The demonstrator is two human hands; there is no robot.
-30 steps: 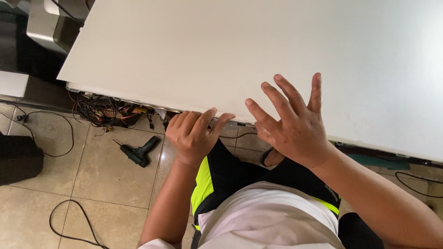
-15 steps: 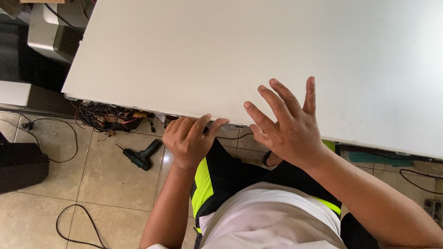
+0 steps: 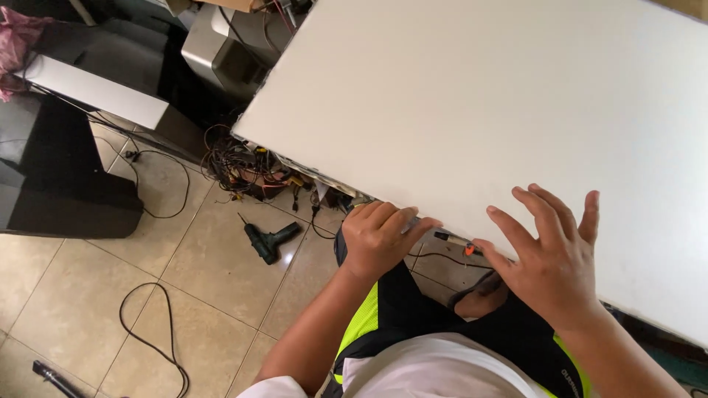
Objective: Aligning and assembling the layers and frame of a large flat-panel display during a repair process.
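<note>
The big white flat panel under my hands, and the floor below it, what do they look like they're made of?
The big white flat panel looks like a smooth matte plastic or coated sheet: even, no grain, no glare; the exact material is unclear. The beige tiled floor looks like glazed ceramic tile: square grout lines and a faint sheen.

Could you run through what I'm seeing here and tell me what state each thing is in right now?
White panel: lying flat, near edge in both hands.
Left hand: fingers curled over the panel's edge.
Right hand: spread flat on the panel.
Drill: lying on its side on the tile floor, untouched.
Wires: tangled under the panel's far corner.
Black cable: loose on the floor.
</note>
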